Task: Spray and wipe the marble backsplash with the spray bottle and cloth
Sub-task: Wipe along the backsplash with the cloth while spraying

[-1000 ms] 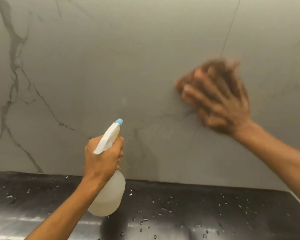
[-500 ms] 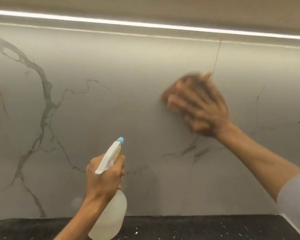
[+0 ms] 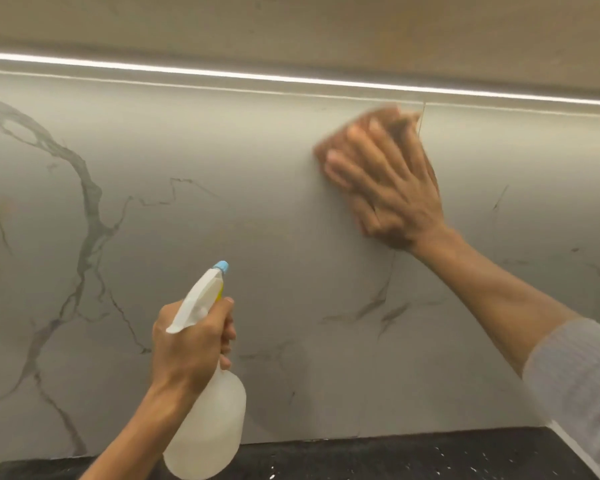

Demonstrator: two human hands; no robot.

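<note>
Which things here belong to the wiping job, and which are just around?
In use: spray bottle in the left hand, cloth under the right hand, marble backsplash.
Just there: dark countertop, light strip.

Spray bottle (image 3: 215, 427): translucent white, blue nozzle tip, roughly upright. Cloth (image 3: 321, 154): brown, flat against grey-veined marble backsplash (image 3: 222, 220), near its top.
</note>
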